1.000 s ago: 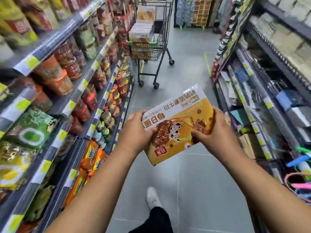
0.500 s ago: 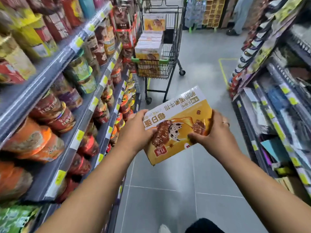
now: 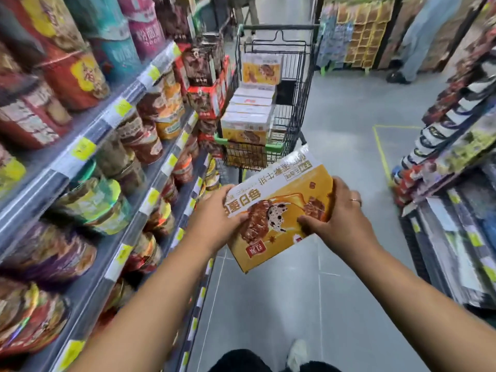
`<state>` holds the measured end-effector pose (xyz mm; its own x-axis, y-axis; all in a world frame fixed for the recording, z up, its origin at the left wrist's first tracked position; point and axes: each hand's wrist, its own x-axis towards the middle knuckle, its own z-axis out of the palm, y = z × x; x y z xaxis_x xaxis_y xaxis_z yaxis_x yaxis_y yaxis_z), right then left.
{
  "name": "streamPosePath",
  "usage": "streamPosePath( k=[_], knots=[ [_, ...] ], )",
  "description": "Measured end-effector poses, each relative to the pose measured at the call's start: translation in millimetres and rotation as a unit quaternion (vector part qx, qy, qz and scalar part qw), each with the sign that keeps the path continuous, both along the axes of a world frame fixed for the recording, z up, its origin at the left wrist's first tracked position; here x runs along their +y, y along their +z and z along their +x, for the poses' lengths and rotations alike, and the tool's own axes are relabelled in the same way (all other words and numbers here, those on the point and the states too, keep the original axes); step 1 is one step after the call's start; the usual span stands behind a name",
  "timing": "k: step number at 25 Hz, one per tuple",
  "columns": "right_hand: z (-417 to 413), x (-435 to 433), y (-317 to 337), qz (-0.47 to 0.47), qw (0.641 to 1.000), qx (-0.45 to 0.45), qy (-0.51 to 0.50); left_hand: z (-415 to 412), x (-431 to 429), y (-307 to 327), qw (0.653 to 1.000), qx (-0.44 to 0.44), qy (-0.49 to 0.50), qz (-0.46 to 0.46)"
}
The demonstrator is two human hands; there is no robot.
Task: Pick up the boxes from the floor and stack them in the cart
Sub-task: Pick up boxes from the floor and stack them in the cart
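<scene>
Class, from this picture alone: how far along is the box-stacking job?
Done: several boxes sit stacked in the cart. In hand: the left hand and right hand grip one yellow box, short of the cart. Left: setting it on the stack; whether more wait on the floor cannot be told.

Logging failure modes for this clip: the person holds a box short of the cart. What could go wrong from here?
The stack of boxes in the shopping cart rises above its front rim, so another on top might slide off. The left hand and right hand hold the yellow box tilted; it could slip.
</scene>
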<state>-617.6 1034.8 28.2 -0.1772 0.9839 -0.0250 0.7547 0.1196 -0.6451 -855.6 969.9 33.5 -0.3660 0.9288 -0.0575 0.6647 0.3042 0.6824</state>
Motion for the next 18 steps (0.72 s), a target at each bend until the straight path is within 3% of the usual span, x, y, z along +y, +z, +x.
streamPosePath(
  k=[7,18],
  knots=[
    [-86,166,-9,0.005,0.999,-0.03,0.028,-84,161,-9,0.999,-0.029,0.024,-0.011],
    [-211,385,-31,-0.038,0.998,-0.041,-0.024,-212,411,-10,0.997,0.034,-0.035,-0.055]
  ],
)
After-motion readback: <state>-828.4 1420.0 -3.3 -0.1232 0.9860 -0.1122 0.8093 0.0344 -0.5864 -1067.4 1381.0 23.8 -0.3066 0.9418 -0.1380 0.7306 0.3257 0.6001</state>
